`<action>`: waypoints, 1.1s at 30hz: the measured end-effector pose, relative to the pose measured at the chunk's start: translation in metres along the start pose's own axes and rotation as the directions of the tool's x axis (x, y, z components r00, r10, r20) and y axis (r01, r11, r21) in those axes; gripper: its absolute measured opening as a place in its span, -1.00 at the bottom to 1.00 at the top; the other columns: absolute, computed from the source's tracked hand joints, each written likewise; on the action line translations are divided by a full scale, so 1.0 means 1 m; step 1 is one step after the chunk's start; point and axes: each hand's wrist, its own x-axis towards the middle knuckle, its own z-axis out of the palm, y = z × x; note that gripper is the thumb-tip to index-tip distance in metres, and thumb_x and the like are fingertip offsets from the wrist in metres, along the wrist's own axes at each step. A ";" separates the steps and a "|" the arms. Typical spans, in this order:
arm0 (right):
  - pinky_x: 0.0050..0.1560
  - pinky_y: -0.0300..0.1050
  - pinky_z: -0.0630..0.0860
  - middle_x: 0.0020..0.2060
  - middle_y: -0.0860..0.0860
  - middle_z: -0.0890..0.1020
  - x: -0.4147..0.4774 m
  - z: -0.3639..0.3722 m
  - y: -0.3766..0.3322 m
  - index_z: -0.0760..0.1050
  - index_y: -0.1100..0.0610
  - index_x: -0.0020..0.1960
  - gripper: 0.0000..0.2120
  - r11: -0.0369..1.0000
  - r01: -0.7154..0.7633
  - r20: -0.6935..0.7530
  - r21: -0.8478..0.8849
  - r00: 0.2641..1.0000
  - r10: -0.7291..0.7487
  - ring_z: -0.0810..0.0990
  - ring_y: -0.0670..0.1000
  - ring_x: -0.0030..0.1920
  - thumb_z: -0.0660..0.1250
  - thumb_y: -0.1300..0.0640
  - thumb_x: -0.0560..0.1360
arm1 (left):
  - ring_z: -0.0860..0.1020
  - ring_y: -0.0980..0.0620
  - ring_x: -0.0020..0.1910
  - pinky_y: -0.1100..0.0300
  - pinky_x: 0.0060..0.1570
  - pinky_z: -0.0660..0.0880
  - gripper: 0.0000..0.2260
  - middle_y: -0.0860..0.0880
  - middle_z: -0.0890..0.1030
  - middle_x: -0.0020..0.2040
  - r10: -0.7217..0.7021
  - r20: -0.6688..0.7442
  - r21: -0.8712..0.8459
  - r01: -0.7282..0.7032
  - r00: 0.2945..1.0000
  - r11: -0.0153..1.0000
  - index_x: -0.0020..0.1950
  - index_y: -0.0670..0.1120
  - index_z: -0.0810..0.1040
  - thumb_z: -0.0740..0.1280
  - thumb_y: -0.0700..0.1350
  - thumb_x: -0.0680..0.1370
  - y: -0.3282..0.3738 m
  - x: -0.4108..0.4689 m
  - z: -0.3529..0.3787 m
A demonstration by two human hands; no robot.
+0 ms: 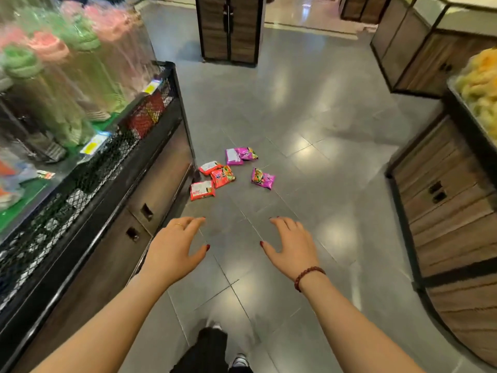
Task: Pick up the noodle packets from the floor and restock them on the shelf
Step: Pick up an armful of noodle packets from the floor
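Several noodle packets lie on the grey tiled floor ahead of me, by the foot of the left shelf unit. Three are red: one nearest me (202, 190), one in the middle (223, 176), one behind it (210, 167). The others are purple, one pair lying together (240, 155) and a single one to the right (262, 179). My left hand (176, 247) and my right hand (293, 244) are stretched forward, palms down, fingers spread and relaxed, holding nothing. Both hands are well short of the packets.
The black mesh-fronted shelf unit (107, 168) runs along my left, holding goods and yellow price tags. Wooden display units stand at the right (451, 211) and straight ahead (228, 30). My feet (236, 359) show at the bottom.
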 end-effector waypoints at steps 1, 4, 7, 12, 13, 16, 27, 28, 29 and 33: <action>0.31 -0.08 0.30 0.38 -0.05 0.40 0.019 -0.002 0.006 0.30 0.00 0.45 -0.46 1.000 0.005 -0.004 0.001 1.000 -0.005 0.35 0.03 0.35 0.26 -0.17 0.53 | 0.52 -0.08 0.23 0.06 0.12 0.51 -0.46 -0.05 0.56 0.26 -0.008 0.010 0.004 0.008 1.000 1.000 0.40 -0.04 0.46 0.41 0.13 0.47 -0.003 0.018 0.002; 0.33 -0.07 0.29 0.38 -0.04 0.39 0.081 -0.008 0.022 0.30 0.00 0.45 -0.45 1.000 0.012 -0.006 -0.010 1.000 -0.013 0.34 0.04 0.35 0.26 -0.17 0.53 | 0.53 -0.10 0.21 0.03 0.11 0.53 -0.45 -0.07 0.57 0.25 -0.020 0.025 0.018 0.019 1.000 1.000 0.39 -0.07 0.48 0.44 0.11 0.45 -0.016 0.077 0.008; 0.32 -0.03 0.32 0.36 -0.02 0.43 0.148 -0.013 0.035 0.34 0.02 0.43 -0.46 1.000 0.011 -0.030 -0.004 1.000 -0.011 0.36 0.07 0.35 0.30 -0.14 0.51 | 0.53 -0.12 0.22 0.01 0.10 0.53 -0.44 -0.07 0.56 0.26 -0.037 0.031 0.017 0.036 0.999 0.999 0.39 -0.07 0.48 0.45 0.09 0.44 -0.032 0.142 0.017; 0.25 -0.03 0.36 0.33 -0.01 0.45 0.254 -0.028 0.056 0.35 0.02 0.41 -0.47 0.998 0.028 0.023 -0.060 0.999 -0.027 0.39 0.08 0.30 0.29 -0.15 0.51 | 0.55 -0.13 0.16 0.01 0.00 0.56 -0.46 -0.08 0.57 0.24 -0.102 0.064 -0.055 0.106 0.993 0.993 0.37 -0.01 0.48 0.48 0.06 0.42 -0.058 0.247 0.024; 0.24 -0.03 0.37 0.32 -0.01 0.46 0.274 -0.031 0.059 0.36 0.02 0.40 -0.48 0.998 0.031 0.026 -0.058 0.999 -0.029 0.40 0.08 0.29 0.30 -0.15 0.50 | 0.56 -0.13 0.14 0.02 -0.02 0.57 -0.47 -0.09 0.58 0.22 -0.115 0.068 -0.060 0.119 0.991 0.991 0.35 -0.02 0.50 0.48 0.06 0.42 -0.064 0.265 0.024; 0.23 -0.04 0.38 0.29 -0.01 0.47 0.332 -0.038 0.066 0.37 0.02 0.40 -0.48 0.998 0.045 0.014 -0.043 0.999 -0.044 0.42 0.08 0.27 0.30 -0.14 0.50 | 0.57 -0.15 0.10 0.00 -0.06 0.58 -0.48 -0.10 0.59 0.19 -0.143 0.068 -0.042 0.146 0.987 0.988 0.32 -0.07 0.53 0.43 0.11 0.41 -0.083 0.314 0.021; 0.29 -0.02 0.37 0.28 0.04 0.50 0.569 -0.011 0.061 0.40 0.07 0.39 -0.47 0.970 0.242 0.179 0.018 0.954 -0.242 0.43 0.12 0.29 0.33 -0.12 0.49 | 0.60 -0.15 -0.01 0.04 -0.13 0.58 -0.47 -0.07 0.62 0.09 -0.346 0.001 -0.132 0.343 0.938 0.930 0.23 -0.09 0.58 0.22 0.17 0.38 -0.140 0.466 0.036; 0.25 -0.02 0.39 0.23 0.06 0.53 0.595 -0.005 0.060 0.44 0.09 0.34 -0.49 0.962 0.272 0.179 0.025 0.945 -0.272 0.47 0.14 0.25 0.35 -0.11 0.47 | 0.60 -0.16 0.00 0.05 -0.12 0.57 -0.45 -0.08 0.62 0.09 -0.368 -0.022 -0.134 0.362 0.930 0.923 0.23 -0.10 0.59 0.18 0.18 0.37 -0.146 0.483 0.042; 0.22 -0.02 0.40 0.19 0.07 0.55 0.622 0.001 0.060 0.47 0.10 0.30 -0.51 0.952 0.303 0.184 0.039 0.934 -0.305 0.49 0.16 0.22 0.36 -0.10 0.45 | 0.60 -0.17 0.02 0.04 -0.09 0.57 -0.44 -0.08 0.62 0.10 -0.406 -0.033 -0.137 0.398 0.913 0.907 0.23 -0.09 0.58 0.16 0.19 0.38 -0.152 0.499 0.046; 0.24 -0.06 0.35 0.22 0.04 0.52 0.729 0.018 0.053 0.43 0.06 0.35 -0.52 0.919 0.381 0.300 0.096 0.870 -0.392 0.45 0.11 0.25 0.38 -0.06 0.47 | 0.49 -0.09 0.23 0.05 0.11 0.47 -0.53 -0.02 0.55 0.23 -0.659 0.012 -0.200 0.648 0.752 0.735 0.33 0.01 0.50 0.29 0.15 0.47 -0.169 0.566 0.059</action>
